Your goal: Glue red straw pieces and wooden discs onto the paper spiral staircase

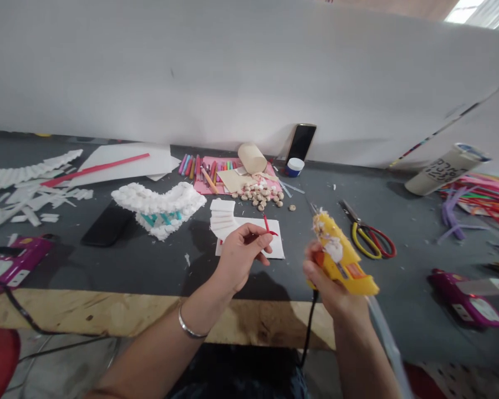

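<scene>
My left hand point(247, 249) pinches a small red strip point(268, 224) with a bent end, held over a white card point(278, 238). Joined to or lying on that card is a curved, ribbed white piece point(223, 218), partly hidden behind my fingers. In my right hand point(332, 288) is a yellow glue gun point(339, 249), its nozzle aimed up and away, with whitish glue stuck around the front. A clear glue stick trails from its back end. Just beyond the card, several small beige round pieces point(260, 194) lie heaped.
Scissors point(370, 235) lie right of the glue gun. At left are a fluffy white curved model point(162, 202), a black phone point(106, 224) and white strips point(29, 194). Markers point(189, 165), a jar point(294, 167) and a leaning phone point(301, 142) stand behind. Purple devices point(19, 260) sit at both sides.
</scene>
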Motion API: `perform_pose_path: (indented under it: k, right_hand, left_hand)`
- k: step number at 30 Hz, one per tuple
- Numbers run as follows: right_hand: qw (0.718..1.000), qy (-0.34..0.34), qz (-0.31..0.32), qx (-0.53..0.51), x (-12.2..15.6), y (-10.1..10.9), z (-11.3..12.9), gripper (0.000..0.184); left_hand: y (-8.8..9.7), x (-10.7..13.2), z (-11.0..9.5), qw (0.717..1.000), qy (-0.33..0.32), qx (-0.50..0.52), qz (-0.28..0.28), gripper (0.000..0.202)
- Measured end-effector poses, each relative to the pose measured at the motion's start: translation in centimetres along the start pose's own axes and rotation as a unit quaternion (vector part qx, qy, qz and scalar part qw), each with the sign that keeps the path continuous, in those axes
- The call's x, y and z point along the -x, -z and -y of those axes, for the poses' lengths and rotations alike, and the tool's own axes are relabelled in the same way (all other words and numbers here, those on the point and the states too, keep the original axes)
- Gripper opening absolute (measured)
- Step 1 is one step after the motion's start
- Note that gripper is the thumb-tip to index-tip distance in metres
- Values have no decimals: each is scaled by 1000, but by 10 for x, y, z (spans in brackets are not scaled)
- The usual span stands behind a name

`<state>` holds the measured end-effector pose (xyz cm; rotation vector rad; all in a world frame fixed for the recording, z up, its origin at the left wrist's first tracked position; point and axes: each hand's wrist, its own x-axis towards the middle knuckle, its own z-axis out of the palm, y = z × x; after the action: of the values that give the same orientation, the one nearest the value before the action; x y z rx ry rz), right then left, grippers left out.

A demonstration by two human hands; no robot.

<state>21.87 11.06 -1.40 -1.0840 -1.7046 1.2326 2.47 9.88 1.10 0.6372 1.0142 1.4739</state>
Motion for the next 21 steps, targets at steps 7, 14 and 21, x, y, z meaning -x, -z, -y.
perform_pose_path:
  k: [7, 14, 21]
  right_hand:
    - [987, 36, -77, -138, -30, -34, 15, 37]
    - [981, -93, -48, -165, -35, -32, 24, 27]
    - [984, -100, -35, -143, -35, -35, 29, 28]
  left_hand:
    - [0, 5, 4, 997, -1, -40, 58, 34]
    - [0, 5, 7, 995, -12, -62, 74, 32]
    - [-1, 4, 6, 995, -34, -84, 47, 32]
